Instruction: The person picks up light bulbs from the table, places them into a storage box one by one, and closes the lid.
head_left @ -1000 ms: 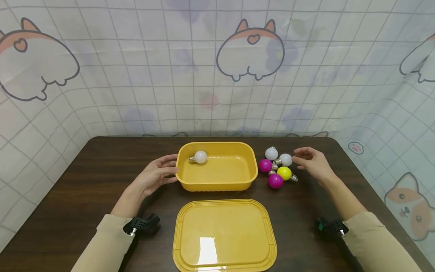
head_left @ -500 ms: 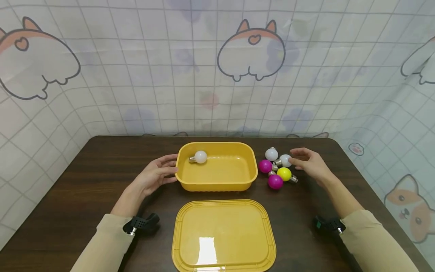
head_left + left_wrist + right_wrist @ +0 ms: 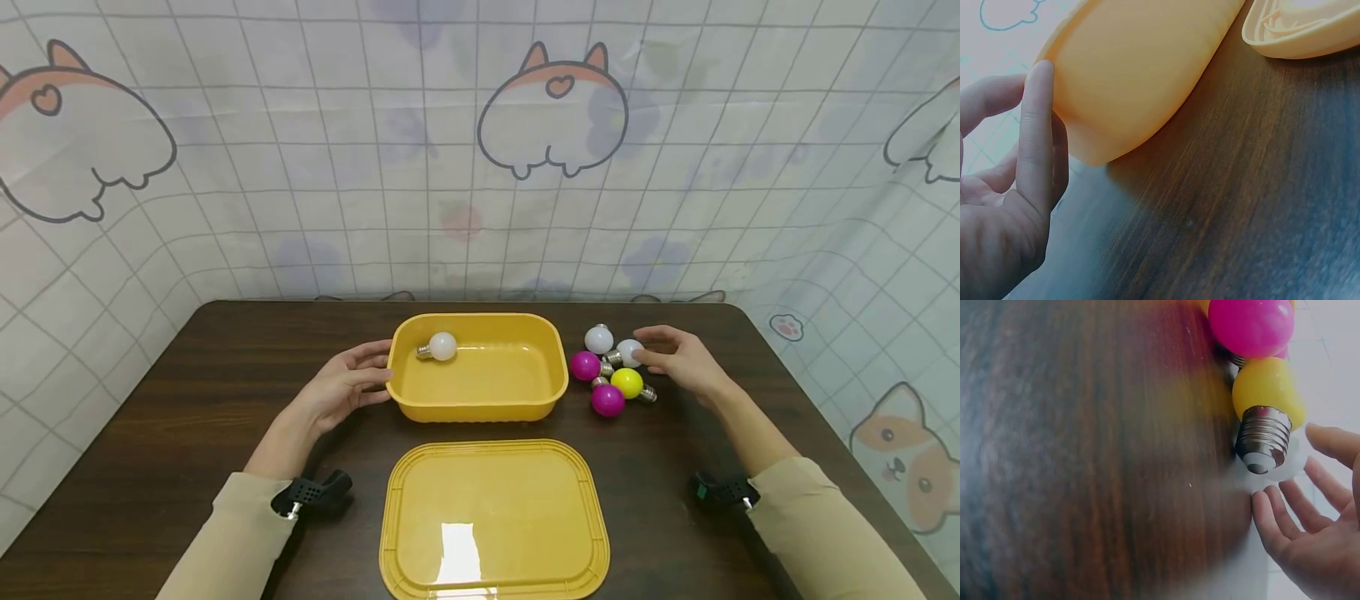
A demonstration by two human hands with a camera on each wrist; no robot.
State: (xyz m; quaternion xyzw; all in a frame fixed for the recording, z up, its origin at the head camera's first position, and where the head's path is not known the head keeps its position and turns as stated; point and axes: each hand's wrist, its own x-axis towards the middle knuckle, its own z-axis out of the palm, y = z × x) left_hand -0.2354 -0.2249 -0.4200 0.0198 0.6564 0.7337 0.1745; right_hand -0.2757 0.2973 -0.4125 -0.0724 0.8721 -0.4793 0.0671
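Observation:
My left hand point(image 3: 347, 387) touches the left end of a yellow box point(image 3: 480, 412), thumb and fingertips against its outer wall. In the left wrist view the thumb point(image 3: 1036, 125) lies along that wall near the rim. One white light bulb point(image 3: 442, 346) lies inside the box on its side. My right hand point(image 3: 682, 358) is at the pile right of the box, thumb and forefinger at either side of a white bulb point(image 3: 628, 353) resting on the table. A yellow bulb point(image 3: 1269, 390), its metal screw base towards the wrist camera, partly hides that white bulb in the right wrist view.
Two magenta bulbs point(image 3: 607, 400) and another white bulb point(image 3: 599, 339) lie in the same pile. A flat yellow lid point(image 3: 495, 517) sits in front of the box. The dark wooden table point(image 3: 187, 400) meets a patterned white cloth point(image 3: 480, 208) behind and at the sides.
My right hand has moved slightly left, bringing its thumb and forefinger over the edge of the white bulb. The left hand and the box stay where they were.

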